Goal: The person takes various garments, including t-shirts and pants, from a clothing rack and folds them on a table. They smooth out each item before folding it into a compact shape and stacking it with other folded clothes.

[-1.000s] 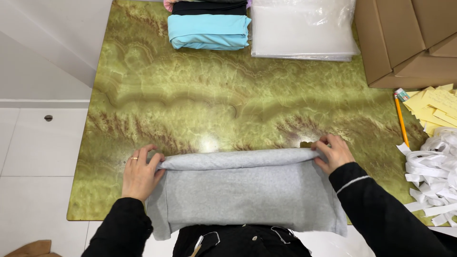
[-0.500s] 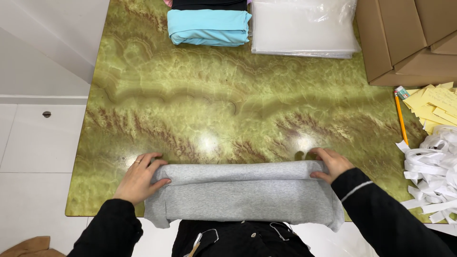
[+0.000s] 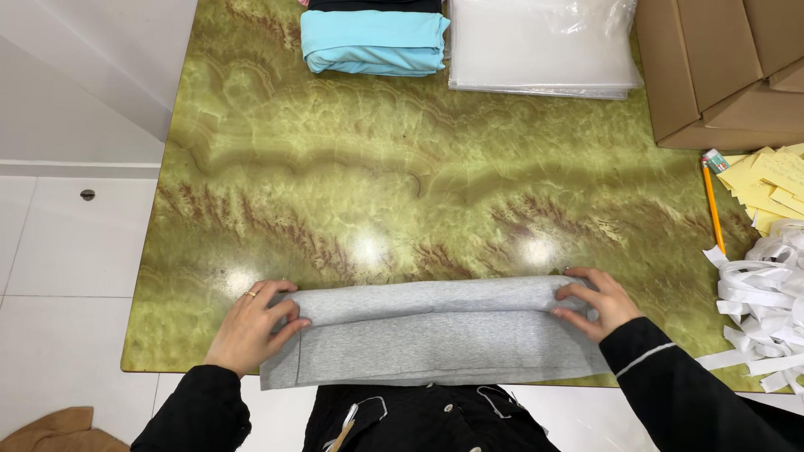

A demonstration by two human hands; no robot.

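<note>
A person in black sleeves works a grey garment (image 3: 435, 335) at the near edge of a green marbled table (image 3: 402, 184), seen from above. The left hand (image 3: 251, 325), a ring on one finger, grips the garment's left end, fingers curled over the top of the rolled fold and thumb tucked against the cloth. The garment stretches from that hand straight across to the other, folded into a long band with a thicker roll along its far side and a flatter layer lying nearer the body, its lower edge hanging just over the table's rim. The right hand (image 3: 596, 303) is closed on the garment's right end, fingertips pressed down onto the roll.

Well beyond the left hand, at the far side of the table, lies a folded light-blue cloth (image 3: 373, 42) with a dark one just behind it. Beside that, well beyond the right hand, sits a stack of clear plastic bags (image 3: 540, 46). Brown cardboard boxes (image 3: 720, 67) stand farther right. To the right of the right hand lie an orange pencil (image 3: 713, 209), yellow paper slips (image 3: 775, 180) and a heap of white strips (image 3: 766, 310).
</note>
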